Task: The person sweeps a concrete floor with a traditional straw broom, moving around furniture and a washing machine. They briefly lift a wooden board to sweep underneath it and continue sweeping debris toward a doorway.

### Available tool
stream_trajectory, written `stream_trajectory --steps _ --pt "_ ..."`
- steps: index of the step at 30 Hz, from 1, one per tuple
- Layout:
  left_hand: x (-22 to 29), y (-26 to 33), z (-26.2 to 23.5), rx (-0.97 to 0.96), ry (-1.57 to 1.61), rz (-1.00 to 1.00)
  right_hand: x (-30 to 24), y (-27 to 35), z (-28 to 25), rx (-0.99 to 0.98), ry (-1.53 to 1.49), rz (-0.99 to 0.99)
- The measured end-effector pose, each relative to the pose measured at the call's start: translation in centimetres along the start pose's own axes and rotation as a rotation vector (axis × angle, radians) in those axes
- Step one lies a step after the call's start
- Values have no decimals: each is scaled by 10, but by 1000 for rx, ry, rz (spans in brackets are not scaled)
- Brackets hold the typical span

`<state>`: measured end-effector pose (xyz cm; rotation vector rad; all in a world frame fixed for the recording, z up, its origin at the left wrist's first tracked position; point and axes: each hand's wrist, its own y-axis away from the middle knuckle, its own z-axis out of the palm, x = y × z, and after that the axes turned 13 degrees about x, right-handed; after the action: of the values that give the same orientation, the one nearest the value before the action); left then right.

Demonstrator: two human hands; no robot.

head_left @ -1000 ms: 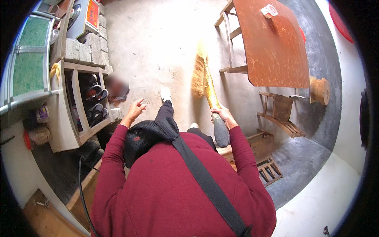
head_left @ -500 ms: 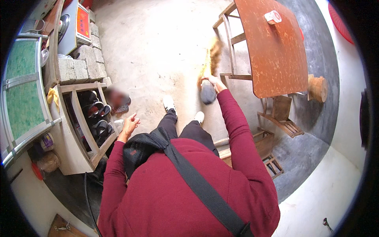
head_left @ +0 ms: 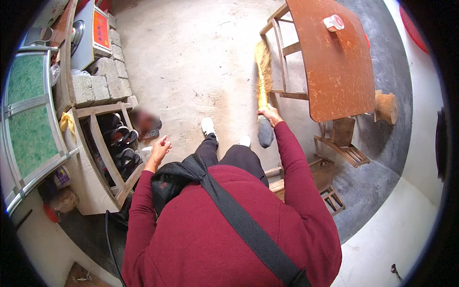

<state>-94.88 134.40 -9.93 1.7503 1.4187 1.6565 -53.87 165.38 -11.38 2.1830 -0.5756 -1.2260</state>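
My right hand point(head_left: 271, 115) is wrapped around the handle of a straw broom point(head_left: 263, 71). Its yellow bristles point away from me, close beside the table's legs, and a dark grey cover on the handle's end hangs below my fist. Whether the bristle tips touch the floor, I cannot tell. My left hand point(head_left: 159, 152) hovers empty near the shoe rack point(head_left: 92, 162), fingers partly bent and apart. Several pairs of shoes point(head_left: 125, 158) fill that rack. Clogs point(head_left: 152, 131) lie on the floor beside it, partly blurred.
A brown table point(head_left: 339, 62) stands at the right with a white-and-red cup point(head_left: 333, 23) on it. Past it are a wooden stump point(head_left: 385, 108) and a small wooden chair point(head_left: 343, 136). Grey blocks point(head_left: 99, 88) line the left, next to a green-panelled cabinet point(head_left: 29, 115). Pale concrete floor point(head_left: 191, 62) stretches ahead.
My right hand has moved right and slightly nearer to me with the broom. The bristles, smeared by motion before, now appear sharper and closer to the table. My left hand has barely moved.
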Motion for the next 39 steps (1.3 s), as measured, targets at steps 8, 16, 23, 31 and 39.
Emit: stream_trajectory --steps 8,16,23,31,39 --pt "-16 -3 -5 9 -68 -17 5 55 86 -279 63 -8" --pt "35 -32 8 -5 -82 122 -67 77 -7 -365 -105 45" --pt "74 -45 21 10 -110 156 -92 -5 -33 51 160 -228" --pt "132 -91 25 101 -123 132 -123 -113 58 -218 -281 -41" --pt "274 -136 78 49 -93 204 -230 -159 33 -469 -134 18"
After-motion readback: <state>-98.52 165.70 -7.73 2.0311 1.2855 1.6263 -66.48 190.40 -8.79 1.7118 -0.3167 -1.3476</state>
